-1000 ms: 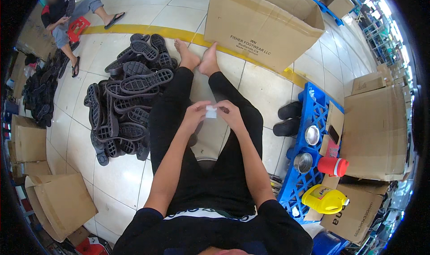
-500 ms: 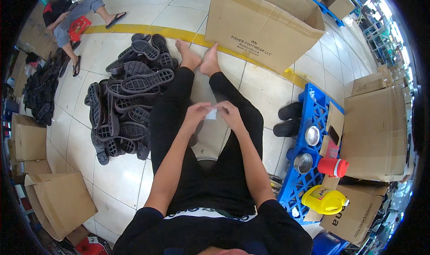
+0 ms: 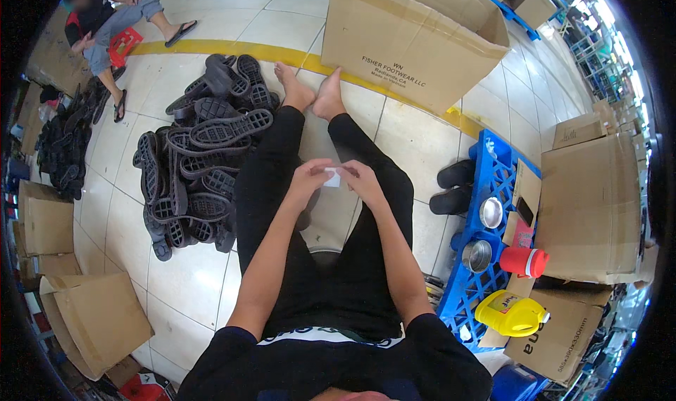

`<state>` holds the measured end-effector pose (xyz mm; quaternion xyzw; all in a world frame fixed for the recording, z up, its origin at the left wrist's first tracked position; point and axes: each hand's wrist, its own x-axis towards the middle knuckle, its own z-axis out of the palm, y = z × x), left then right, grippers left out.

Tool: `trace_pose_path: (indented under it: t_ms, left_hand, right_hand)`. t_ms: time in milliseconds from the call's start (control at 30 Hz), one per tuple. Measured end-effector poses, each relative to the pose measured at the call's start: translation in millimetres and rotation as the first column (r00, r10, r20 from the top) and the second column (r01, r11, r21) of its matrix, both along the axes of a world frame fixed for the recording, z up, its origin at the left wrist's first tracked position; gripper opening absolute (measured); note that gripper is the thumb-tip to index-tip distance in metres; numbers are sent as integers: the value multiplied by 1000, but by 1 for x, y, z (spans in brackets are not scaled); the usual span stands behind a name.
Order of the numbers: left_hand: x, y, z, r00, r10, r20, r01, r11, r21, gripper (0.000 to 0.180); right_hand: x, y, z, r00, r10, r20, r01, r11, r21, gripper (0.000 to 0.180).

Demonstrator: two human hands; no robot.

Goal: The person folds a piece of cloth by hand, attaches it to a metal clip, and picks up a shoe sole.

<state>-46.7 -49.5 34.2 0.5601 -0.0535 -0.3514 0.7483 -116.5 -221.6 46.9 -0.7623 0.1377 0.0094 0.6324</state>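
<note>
Between my knees, my left hand (image 3: 308,178) and my right hand (image 3: 360,179) meet at the fingertips. A small white piece (image 3: 332,180), flat like paper or a sticker, is pinched between them. Its exact kind is too small to make out. Both hands are closed on its upper edge, and part of it hangs below my fingers. To the left of my legs lies a heap of black shoe soles (image 3: 231,128) with gridded undersides, apart from my hands.
A large open cardboard box (image 3: 394,56) stands beyond my feet. On the right, a blue plastic pallet (image 3: 486,163) carries metal bowls (image 3: 477,257), a red jug (image 3: 522,262) and a yellow bottle (image 3: 508,314). Black slippers (image 3: 451,201) lie beside it. A seated person (image 3: 113,21) is far left.
My fingers have shifted slightly around the white piece, my right fingertips dipping a little. The seated person's hands have moved apart. The soles have not moved.
</note>
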Motion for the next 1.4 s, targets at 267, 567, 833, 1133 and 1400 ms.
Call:
trace_pose_path:
  t_ms: [267, 567, 833, 1133, 1400]
  left_hand:
    - [-1, 4, 2, 999, -34, -7, 34, 999, 37, 33]
    - [-3, 2, 7, 998, -47, -43, 48, 999, 20, 31]
    - [-2, 1, 8, 991, 9, -131, -11, 1000, -12, 28]
    - [-2, 0, 2, 1000, 4, -22, -2, 996, 89, 26]
    - [-5, -1, 7, 999, 21, -26, -18, 994, 108, 25]
  right_hand:
    - [1, -1, 3, 999, -37, -12, 38, 993, 114, 24]
    - [0, 0, 4, 999, -47, 18, 46, 997, 56, 21]
    - [2, -1, -2, 995, -91, 34, 90, 996, 28, 19]
    - [2, -1, -3, 998, -52, 44, 50, 998, 43, 21]
    - [1, -4, -3, 999, -42, -1, 42, 998, 51, 25]
